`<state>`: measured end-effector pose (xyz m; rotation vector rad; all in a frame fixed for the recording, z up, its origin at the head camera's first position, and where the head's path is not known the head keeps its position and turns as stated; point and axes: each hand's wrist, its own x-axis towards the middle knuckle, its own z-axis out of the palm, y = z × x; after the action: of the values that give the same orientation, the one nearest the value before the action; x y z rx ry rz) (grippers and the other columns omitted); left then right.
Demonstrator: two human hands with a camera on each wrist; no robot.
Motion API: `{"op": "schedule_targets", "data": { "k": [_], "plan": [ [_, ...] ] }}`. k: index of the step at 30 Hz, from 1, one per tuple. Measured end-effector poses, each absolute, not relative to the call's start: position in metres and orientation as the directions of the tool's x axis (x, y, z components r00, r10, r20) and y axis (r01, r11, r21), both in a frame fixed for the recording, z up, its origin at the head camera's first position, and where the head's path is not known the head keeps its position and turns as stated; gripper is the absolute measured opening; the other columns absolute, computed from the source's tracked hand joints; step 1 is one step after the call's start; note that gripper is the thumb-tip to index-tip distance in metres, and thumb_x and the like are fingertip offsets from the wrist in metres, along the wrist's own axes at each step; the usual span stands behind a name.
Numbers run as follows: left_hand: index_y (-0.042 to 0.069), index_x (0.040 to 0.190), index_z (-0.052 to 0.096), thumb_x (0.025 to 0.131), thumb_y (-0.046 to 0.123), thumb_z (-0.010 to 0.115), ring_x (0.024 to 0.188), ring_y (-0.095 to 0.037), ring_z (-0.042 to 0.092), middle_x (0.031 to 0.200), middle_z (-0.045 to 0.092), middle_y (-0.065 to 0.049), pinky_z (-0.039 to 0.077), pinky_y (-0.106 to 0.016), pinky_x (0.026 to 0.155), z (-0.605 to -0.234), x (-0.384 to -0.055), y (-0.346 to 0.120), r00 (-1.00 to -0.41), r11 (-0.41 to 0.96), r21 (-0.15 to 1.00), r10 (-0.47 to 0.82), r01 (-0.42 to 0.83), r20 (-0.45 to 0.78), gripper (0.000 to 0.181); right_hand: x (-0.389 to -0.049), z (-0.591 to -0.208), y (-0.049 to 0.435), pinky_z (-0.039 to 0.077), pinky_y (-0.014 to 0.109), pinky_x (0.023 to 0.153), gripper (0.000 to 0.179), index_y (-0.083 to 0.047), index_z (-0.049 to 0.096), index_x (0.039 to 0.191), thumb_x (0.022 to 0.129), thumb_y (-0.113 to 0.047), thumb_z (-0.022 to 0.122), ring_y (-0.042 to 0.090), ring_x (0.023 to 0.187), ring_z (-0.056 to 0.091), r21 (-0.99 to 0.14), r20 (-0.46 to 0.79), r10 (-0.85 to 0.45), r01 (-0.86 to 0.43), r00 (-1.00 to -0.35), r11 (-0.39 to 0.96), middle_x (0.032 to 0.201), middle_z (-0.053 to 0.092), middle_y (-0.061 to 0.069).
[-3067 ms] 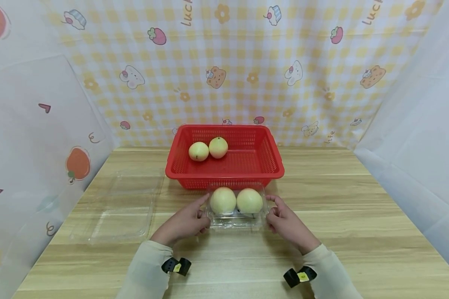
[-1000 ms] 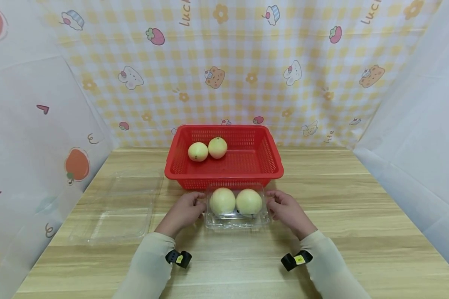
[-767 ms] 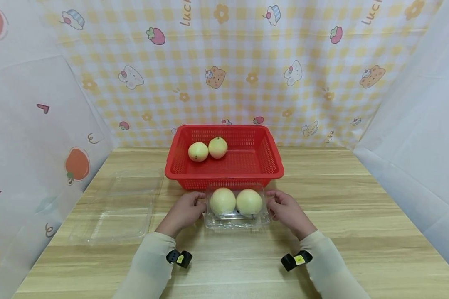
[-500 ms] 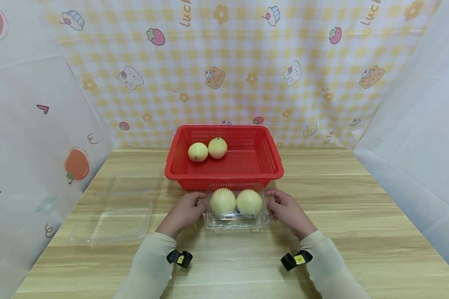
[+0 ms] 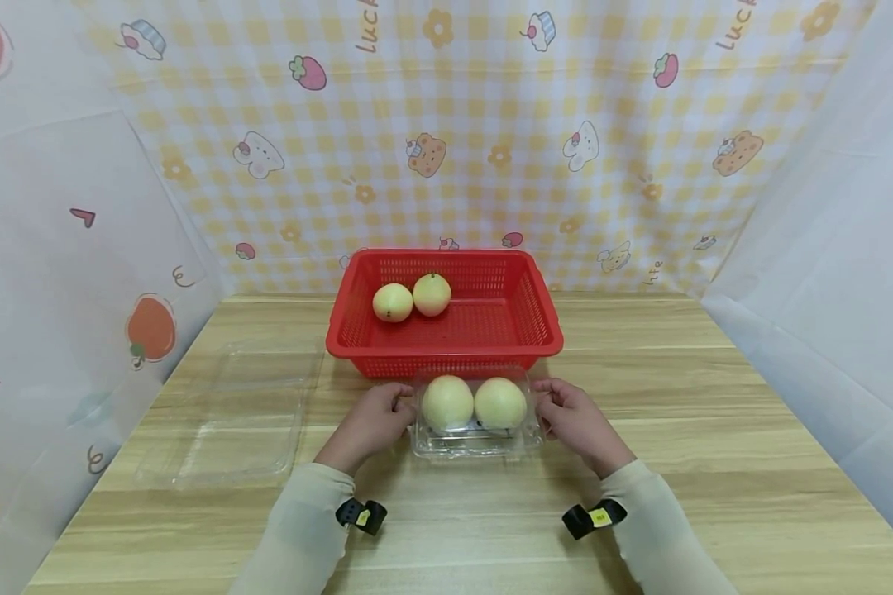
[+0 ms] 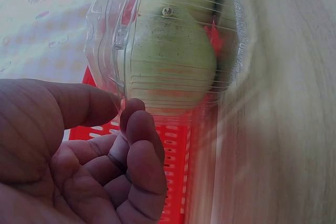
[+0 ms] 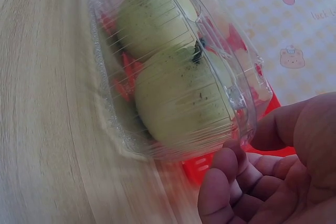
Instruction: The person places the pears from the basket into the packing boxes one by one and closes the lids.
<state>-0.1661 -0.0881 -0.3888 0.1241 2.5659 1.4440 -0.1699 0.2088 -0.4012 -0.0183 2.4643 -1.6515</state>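
Observation:
A clear plastic clamshell box (image 5: 465, 446) stands in front of the red basket, and its lid is down over two fruits. Those round, pale yellow-green fruits (image 5: 447, 403) sit side by side; they look like apples or pears. My left hand (image 5: 372, 420) pinches the box's rim at its left side, thumb against fingertips, as the left wrist view shows. On the opposite side my right hand (image 5: 576, 420) pinches the rim in the same way. Through the clear wall a dark stem (image 7: 198, 51) shows on one fruit in the right wrist view.
Behind the box, the red basket (image 5: 446, 350) holds two more pale fruits (image 5: 432, 295) in its left half. Another clear plastic box (image 5: 238, 446), opened flat, lies on the wooden table (image 5: 714, 496) at the left. A checked curtain (image 5: 491, 99) hangs at the back.
Three seconds ago both index fingers pointed along the box's sides; now thumbs and fingers pinch its rim. Since half a second ago, box and hands have shifted slightly right.

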Motion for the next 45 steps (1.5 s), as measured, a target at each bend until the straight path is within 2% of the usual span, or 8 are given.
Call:
{"op": "schedule_targets", "data": {
  "k": [10, 24, 35, 45],
  "plan": [
    [-0.008, 0.127, 0.059, 0.095, 0.006, 0.056, 0.057, -0.014, 0.048, 0.067, 0.055, -0.004, 0.038, -0.028, 0.053, -0.391, -0.165, -0.084, -0.977, 0.528, 0.849, 0.189, 0.016, -0.099, 0.035, -0.168, -0.401, 0.213, 0.050, 0.033, 0.062, 0.035, 0.005, 0.051, 0.129, 0.095, -0.002, 0.047, 0.019, 0.071, 0.052, -0.920, -0.143, -0.109, 0.091, -0.984, 0.382, 0.080, 0.051, 0.009],
    [-0.006, 0.127, 0.059, 0.095, 0.008, 0.057, 0.054, -0.013, 0.045, 0.066, 0.052, -0.002, 0.037, -0.027, 0.051, -0.387, -0.160, -0.078, -0.972, 0.501, 0.864, 0.219, 0.040, -0.082, 0.035, -0.165, -0.398, 0.220, 0.051, 0.033, 0.064, 0.037, 0.004, 0.050, 0.133, 0.097, -0.005, 0.046, 0.019, 0.073, 0.051, -0.913, -0.172, -0.105, 0.119, -0.980, 0.390, 0.081, 0.051, 0.008],
    [-0.006, 0.127, 0.057, 0.094, 0.008, 0.059, 0.056, -0.013, 0.047, 0.072, 0.056, -0.004, 0.040, -0.027, 0.052, -0.390, -0.161, -0.073, -0.973, 0.469, 0.883, 0.212, 0.020, -0.090, 0.035, -0.164, -0.399, 0.225, 0.050, 0.032, 0.062, 0.039, 0.005, 0.047, 0.136, 0.098, -0.004, 0.044, 0.019, 0.072, 0.050, -0.923, -0.180, -0.103, 0.131, -0.978, 0.362, 0.083, 0.050, 0.007],
    [-0.005, 0.127, 0.056, 0.095, 0.009, 0.060, 0.059, -0.015, 0.050, 0.074, 0.057, -0.005, 0.041, -0.028, 0.054, -0.387, -0.159, -0.064, -0.972, 0.455, 0.891, 0.210, 0.001, -0.106, 0.035, -0.162, -0.399, 0.233, 0.051, 0.033, 0.063, 0.036, 0.004, 0.049, 0.131, 0.097, -0.004, 0.044, 0.020, 0.074, 0.051, -0.921, -0.186, -0.089, 0.142, -0.979, 0.362, 0.090, 0.051, 0.011]
  ]
}}
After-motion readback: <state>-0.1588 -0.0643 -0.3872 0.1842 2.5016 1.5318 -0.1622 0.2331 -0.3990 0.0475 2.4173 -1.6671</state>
